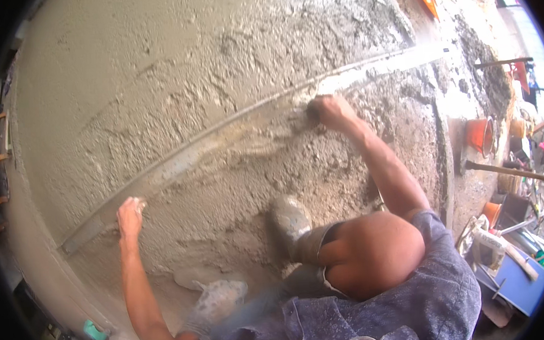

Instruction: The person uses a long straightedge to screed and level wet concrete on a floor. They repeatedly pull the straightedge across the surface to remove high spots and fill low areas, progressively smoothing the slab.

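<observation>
A long, straight metal screed board lies across wet grey concrete, slanting from lower left to upper right, its far right part washed out by glare. My left hand is closed at the board's near edge, close to its left end, with pale wet smears on the fingertips. Further along to the right, my right hand is closed against the same near edge. A dark, blurred patch beside its fingers is too unclear to name. Smoother concrete spreads beyond the board; rougher, lumpy concrete lies on my side.
My mud-coated boots stand in the concrete below the board. At the right are an orange bucket, a long-handled tool, and a blue container amid cluttered tools. A pale wall edge borders the left.
</observation>
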`<state>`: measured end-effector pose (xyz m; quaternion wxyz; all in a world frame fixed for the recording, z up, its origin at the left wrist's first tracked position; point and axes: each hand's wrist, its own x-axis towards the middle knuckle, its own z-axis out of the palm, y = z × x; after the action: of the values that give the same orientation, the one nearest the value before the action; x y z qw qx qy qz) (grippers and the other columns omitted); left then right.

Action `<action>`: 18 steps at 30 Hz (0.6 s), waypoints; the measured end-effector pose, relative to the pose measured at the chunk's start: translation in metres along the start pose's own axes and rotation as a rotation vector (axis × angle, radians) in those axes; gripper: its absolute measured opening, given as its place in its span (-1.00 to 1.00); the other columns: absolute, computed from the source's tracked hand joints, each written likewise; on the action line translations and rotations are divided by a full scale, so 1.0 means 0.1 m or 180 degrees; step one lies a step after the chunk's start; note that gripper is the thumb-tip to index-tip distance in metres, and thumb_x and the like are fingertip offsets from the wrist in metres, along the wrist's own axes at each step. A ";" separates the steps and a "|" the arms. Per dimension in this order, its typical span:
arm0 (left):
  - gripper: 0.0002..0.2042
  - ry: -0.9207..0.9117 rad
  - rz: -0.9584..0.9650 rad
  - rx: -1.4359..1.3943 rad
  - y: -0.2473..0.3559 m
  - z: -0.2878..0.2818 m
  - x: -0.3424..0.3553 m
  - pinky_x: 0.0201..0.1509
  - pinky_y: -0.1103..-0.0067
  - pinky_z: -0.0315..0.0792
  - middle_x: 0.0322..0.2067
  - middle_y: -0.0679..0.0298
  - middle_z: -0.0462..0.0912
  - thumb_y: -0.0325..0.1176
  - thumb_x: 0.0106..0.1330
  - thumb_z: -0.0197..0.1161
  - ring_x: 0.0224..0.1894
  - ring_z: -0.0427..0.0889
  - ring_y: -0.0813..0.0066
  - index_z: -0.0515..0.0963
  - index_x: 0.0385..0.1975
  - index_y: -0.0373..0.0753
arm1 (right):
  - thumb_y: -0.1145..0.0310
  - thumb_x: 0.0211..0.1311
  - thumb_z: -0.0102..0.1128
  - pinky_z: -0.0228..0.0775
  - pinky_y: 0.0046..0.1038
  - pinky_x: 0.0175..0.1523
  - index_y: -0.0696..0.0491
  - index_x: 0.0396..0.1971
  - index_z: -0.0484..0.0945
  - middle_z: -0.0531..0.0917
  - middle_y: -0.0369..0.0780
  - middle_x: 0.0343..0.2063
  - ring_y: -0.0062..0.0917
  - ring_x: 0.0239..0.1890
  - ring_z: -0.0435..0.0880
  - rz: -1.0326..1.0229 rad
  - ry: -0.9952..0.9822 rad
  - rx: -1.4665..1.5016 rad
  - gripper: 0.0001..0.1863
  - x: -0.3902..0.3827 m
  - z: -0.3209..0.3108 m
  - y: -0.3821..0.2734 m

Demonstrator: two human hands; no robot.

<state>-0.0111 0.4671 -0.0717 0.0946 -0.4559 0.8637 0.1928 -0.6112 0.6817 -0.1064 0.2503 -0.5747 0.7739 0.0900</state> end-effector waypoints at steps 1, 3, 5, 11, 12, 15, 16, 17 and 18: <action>-0.85 0.0043 -0.0019 -0.0099 -0.06 0.03 -0.02 -0.11 0.20 0.51 -0.29 -0.04 0.64 -0.42 0.30 0.25 -0.20 0.63 -0.11 0.67 -0.21 -0.31 | 0.20 0.37 0.25 0.59 -0.54 -0.35 -0.03 -0.25 0.69 0.70 -0.30 -0.40 -0.61 -0.47 0.63 0.0115 0.0010 -0.0103 -0.83 0.02 0.02 0.00; -0.85 0.0120 0.0051 -0.0070 -0.07 0.06 -0.13 -0.11 0.19 0.51 -0.31 -0.02 0.64 -0.39 0.29 0.27 -0.20 0.63 -0.10 0.66 -0.24 -0.31 | 0.17 0.37 0.26 0.53 -0.59 -0.40 -0.01 -0.32 0.68 0.67 -0.29 -0.44 -0.63 -0.51 0.58 -0.0030 0.0151 0.0177 -0.79 -0.06 0.08 0.01; -0.86 0.0154 0.0106 0.0054 -0.09 0.13 -0.33 -0.10 0.20 0.51 -0.32 0.01 0.64 -0.37 0.27 0.29 -0.20 0.63 -0.07 0.67 -0.28 -0.29 | 0.26 0.41 0.18 0.53 -0.41 -0.49 0.00 -0.35 0.64 0.66 -0.28 -0.50 -0.59 -0.60 0.54 -0.0172 0.0056 0.0104 -0.83 -0.21 0.07 -0.06; -0.88 -0.0212 0.0553 0.0496 0.28 0.17 -0.48 -0.12 0.19 0.49 -0.31 0.07 0.57 -0.35 0.29 0.26 -0.20 0.60 0.02 0.59 -0.32 -0.27 | 0.20 0.41 0.19 0.55 -0.42 -0.48 -0.06 -0.28 0.67 0.65 -0.35 -0.53 -0.60 -0.61 0.53 -0.0222 0.0186 0.0363 -0.83 -0.83 0.49 0.27; -0.88 -0.0311 0.0645 0.0670 0.32 0.15 -0.46 -0.11 0.19 0.49 -0.30 0.08 0.56 -0.36 0.31 0.24 -0.18 0.59 0.02 0.57 -0.31 -0.27 | 0.18 0.42 0.16 0.56 -0.39 -0.46 -0.09 -0.26 0.67 0.68 -0.34 -0.52 -0.54 -0.59 0.60 -0.0636 0.0751 0.0289 -0.82 -0.92 0.56 0.34; -0.81 -0.0949 0.0417 0.0758 0.02 0.36 -0.34 -0.04 0.22 0.51 -0.21 -0.07 0.56 -0.34 0.30 0.22 -0.10 0.56 -0.12 0.56 -0.20 -0.30 | 0.33 0.30 0.06 0.58 -0.30 -0.37 -0.05 -0.30 0.67 0.70 -0.10 -0.45 -0.29 -0.38 0.73 -0.0618 0.0750 -0.0112 -0.82 -1.01 0.29 0.39; -0.78 -0.0904 0.0428 0.0704 -0.09 0.34 -0.39 0.00 0.22 0.50 -0.18 -0.08 0.57 -0.32 0.30 0.23 -0.06 0.55 -0.12 0.57 -0.16 -0.30 | 0.33 0.25 0.10 0.57 -0.21 -0.33 -0.03 -0.31 0.65 0.70 -0.11 -0.44 -0.22 -0.35 0.72 0.0750 -0.0151 0.0856 -0.85 -0.89 0.05 0.03; -0.76 -0.0915 0.0576 0.0598 -0.15 0.39 -0.40 0.04 0.22 0.49 -0.14 -0.09 0.57 -0.30 0.31 0.24 -0.03 0.55 -0.12 0.57 -0.12 -0.29 | 0.31 0.24 0.13 0.54 -0.13 -0.26 0.00 -0.31 0.62 0.68 -0.10 -0.46 -0.19 -0.30 0.71 -0.0404 -0.0305 0.0185 -0.87 -0.94 0.12 0.08; -0.73 -0.0923 0.0646 0.0575 -0.23 0.29 -0.56 0.08 0.21 0.48 -0.10 -0.10 0.58 -0.28 0.32 0.25 0.01 0.55 -0.12 0.57 -0.07 -0.28 | 0.32 0.23 0.16 0.53 -0.13 -0.24 0.01 -0.30 0.61 0.67 -0.10 -0.47 -0.19 -0.31 0.71 -0.0735 -0.0211 0.0265 -0.87 -1.01 0.02 0.05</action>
<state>0.0398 0.5097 -0.0848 0.2386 -0.3236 0.8964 0.1867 -0.5936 0.7692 -0.0589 0.3081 -0.6458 0.6970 0.0472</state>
